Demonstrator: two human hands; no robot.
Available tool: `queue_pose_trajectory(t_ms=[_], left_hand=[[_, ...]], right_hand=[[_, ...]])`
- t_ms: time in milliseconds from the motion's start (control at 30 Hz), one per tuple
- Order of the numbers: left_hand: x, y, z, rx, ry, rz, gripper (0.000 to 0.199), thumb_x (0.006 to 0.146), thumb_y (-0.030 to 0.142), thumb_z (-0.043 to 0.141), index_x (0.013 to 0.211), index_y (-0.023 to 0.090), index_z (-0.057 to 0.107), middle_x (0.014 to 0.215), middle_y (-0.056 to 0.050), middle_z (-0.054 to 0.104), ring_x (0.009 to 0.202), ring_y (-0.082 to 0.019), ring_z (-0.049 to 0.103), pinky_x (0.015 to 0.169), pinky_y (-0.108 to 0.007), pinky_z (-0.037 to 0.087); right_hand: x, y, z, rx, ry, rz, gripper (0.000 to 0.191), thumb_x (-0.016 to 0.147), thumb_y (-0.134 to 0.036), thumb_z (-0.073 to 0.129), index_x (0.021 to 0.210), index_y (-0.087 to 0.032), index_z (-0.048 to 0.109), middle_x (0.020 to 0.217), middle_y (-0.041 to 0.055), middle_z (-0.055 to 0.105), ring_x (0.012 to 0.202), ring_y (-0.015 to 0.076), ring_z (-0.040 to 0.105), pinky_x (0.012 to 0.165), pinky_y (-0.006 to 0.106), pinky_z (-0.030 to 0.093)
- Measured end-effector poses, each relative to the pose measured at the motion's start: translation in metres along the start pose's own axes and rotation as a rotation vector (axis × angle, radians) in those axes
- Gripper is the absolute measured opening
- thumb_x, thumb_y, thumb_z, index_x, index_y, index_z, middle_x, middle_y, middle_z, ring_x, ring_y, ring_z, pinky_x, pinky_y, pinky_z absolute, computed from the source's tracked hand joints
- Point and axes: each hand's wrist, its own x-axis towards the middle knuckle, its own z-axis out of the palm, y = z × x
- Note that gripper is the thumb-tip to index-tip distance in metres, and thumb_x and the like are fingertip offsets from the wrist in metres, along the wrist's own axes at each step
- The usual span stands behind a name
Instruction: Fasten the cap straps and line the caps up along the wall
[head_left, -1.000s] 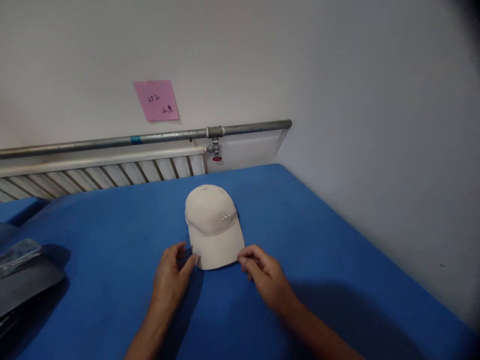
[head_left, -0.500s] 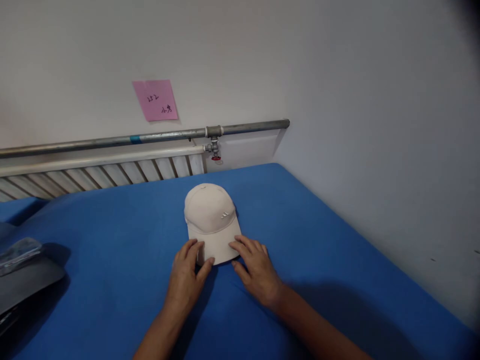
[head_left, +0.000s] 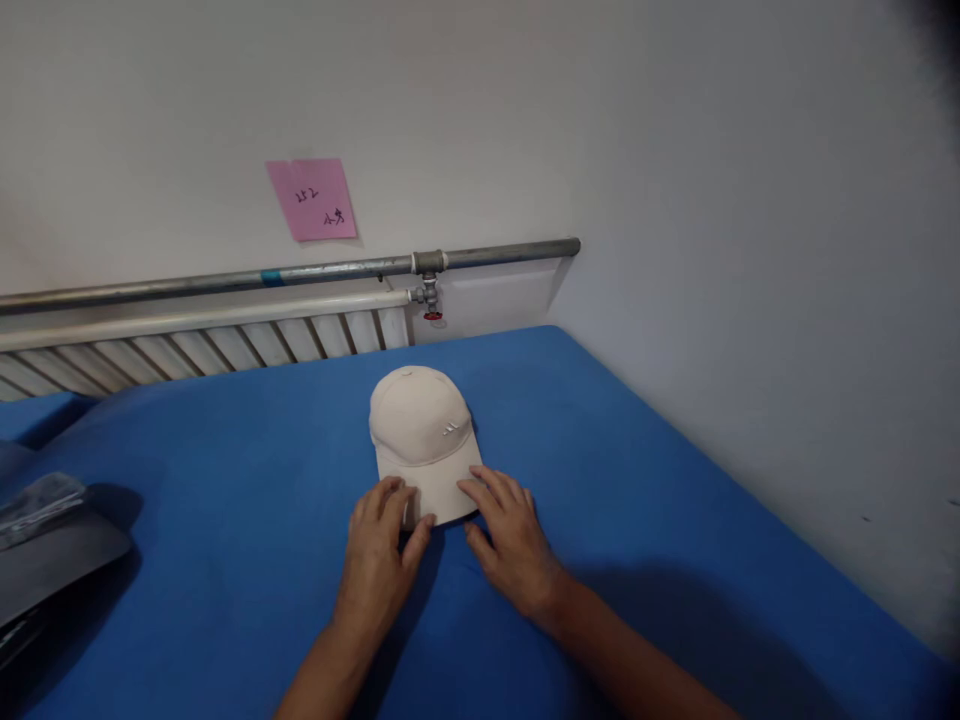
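Note:
A beige baseball cap [head_left: 421, 412] with a small three-stripe logo rests on the blue sheet, its brim toward me. My left hand [head_left: 381, 545] grips the brim's left front corner, fingertips on top and thumb at the front edge. On the right corner of the brim, my right hand [head_left: 514, 535] has its fingers over the top and its thumb by the edge. Whatever lies beneath the brim is hidden.
A grey cap [head_left: 67, 560] sits at the left, partly out of view. Behind the blue sheet [head_left: 247, 480] are a white radiator [head_left: 202, 345], a metal pipe [head_left: 322, 272] and a red-handled valve [head_left: 432, 300]. A pink note [head_left: 311, 200] is on the wall, and another wall [head_left: 750, 300] borders the right.
My left hand has shifted slightly to the right along the brim. The right hand and the cap have hardly moved.

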Motion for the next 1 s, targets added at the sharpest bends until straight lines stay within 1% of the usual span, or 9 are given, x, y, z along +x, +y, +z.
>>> queue_pose_trajectory(t_ms=[167, 267, 367, 567, 667, 767, 867, 933, 1000], left_hand=[[0.0, 0.002, 0.001, -0.06, -0.015, -0.017, 0.026, 0.078, 0.033, 0.067, 0.101, 0.022, 0.069, 0.119, -0.013, 0.062, 0.114, -0.034, 0.053, 0.101, -0.051, 0.039], [-0.001, 0.002, 0.001, -0.016, 0.005, 0.011, 0.027, 0.081, 0.034, 0.064, 0.104, 0.021, 0.068, 0.122, -0.015, 0.06, 0.115, -0.034, 0.052, 0.1, -0.052, 0.039], [-0.002, 0.001, 0.001, 0.032, -0.011, 0.053, 0.027, 0.082, 0.035, 0.063, 0.103, 0.019, 0.068, 0.121, -0.016, 0.06, 0.114, -0.034, 0.053, 0.098, -0.052, 0.041], [-0.001, -0.006, 0.001, 0.054, -0.039, 0.062, 0.031, 0.08, 0.039, 0.065, 0.106, 0.021, 0.068, 0.122, -0.015, 0.06, 0.114, -0.034, 0.053, 0.097, -0.051, 0.042], [0.0, -0.008, 0.001, 0.066, -0.069, 0.026, 0.027, 0.079, 0.04, 0.065, 0.099, 0.023, 0.07, 0.119, -0.014, 0.061, 0.112, -0.034, 0.054, 0.096, -0.051, 0.042], [0.0, -0.006, 0.0, 0.007, -0.088, -0.048, 0.031, 0.077, 0.039, 0.067, 0.104, 0.025, 0.069, 0.111, -0.012, 0.064, 0.106, -0.034, 0.057, 0.096, -0.053, 0.041], [-0.001, -0.001, -0.001, -0.05, -0.054, -0.066, 0.034, 0.075, 0.036, 0.069, 0.108, 0.024, 0.068, 0.111, -0.012, 0.064, 0.107, -0.035, 0.057, 0.098, -0.052, 0.039], [-0.001, 0.002, -0.002, -0.023, -0.014, -0.034, 0.033, 0.077, 0.034, 0.067, 0.108, 0.023, 0.068, 0.116, -0.013, 0.062, 0.111, -0.035, 0.055, 0.099, -0.052, 0.038], [-0.002, 0.003, -0.002, 0.028, 0.026, 0.002, 0.035, 0.08, 0.035, 0.064, 0.112, 0.021, 0.065, 0.123, -0.015, 0.059, 0.115, -0.035, 0.053, 0.1, -0.052, 0.038]], right_hand=[[0.0, -0.001, 0.0, -0.004, -0.022, -0.002, 0.046, 0.077, -0.008, 0.05, 0.12, -0.02, 0.059, 0.134, 0.0126, 0.054, 0.122, 0.0306, 0.046, 0.098, 0.049, 0.037], [0.0, -0.001, 0.001, -0.003, -0.006, -0.002, 0.048, 0.077, -0.008, 0.049, 0.123, -0.02, 0.057, 0.135, 0.0128, 0.054, 0.123, 0.0299, 0.045, 0.099, 0.048, 0.037], [-0.001, 0.0, 0.001, -0.007, -0.016, 0.001, 0.046, 0.077, -0.008, 0.049, 0.121, -0.02, 0.058, 0.135, 0.0123, 0.053, 0.123, 0.0301, 0.044, 0.099, 0.048, 0.037], [-0.001, 0.0, 0.0, 0.0, -0.014, -0.007, 0.048, 0.076, -0.007, 0.05, 0.122, -0.02, 0.058, 0.137, 0.013, 0.052, 0.123, 0.0298, 0.044, 0.098, 0.047, 0.037], [0.0, 0.0, 0.0, -0.014, -0.014, -0.001, 0.044, 0.076, -0.007, 0.051, 0.116, -0.021, 0.061, 0.137, 0.0121, 0.052, 0.123, 0.0305, 0.044, 0.097, 0.047, 0.037], [0.001, -0.001, -0.001, 0.005, -0.017, 0.002, 0.046, 0.077, -0.007, 0.051, 0.119, -0.021, 0.06, 0.13, 0.0116, 0.057, 0.12, 0.0293, 0.047, 0.096, 0.046, 0.037], [0.001, -0.001, -0.001, 0.023, -0.015, 0.002, 0.049, 0.077, -0.007, 0.05, 0.123, -0.021, 0.058, 0.125, 0.0109, 0.061, 0.118, 0.0285, 0.049, 0.097, 0.045, 0.036], [0.002, -0.001, -0.001, 0.005, -0.001, 0.004, 0.047, 0.077, -0.007, 0.05, 0.121, -0.021, 0.059, 0.128, 0.011, 0.06, 0.12, 0.03, 0.047, 0.098, 0.046, 0.035], [0.001, -0.001, -0.001, -0.014, 0.022, 0.01, 0.048, 0.077, -0.008, 0.05, 0.123, -0.02, 0.058, 0.131, 0.0115, 0.057, 0.122, 0.031, 0.044, 0.098, 0.047, 0.035]])
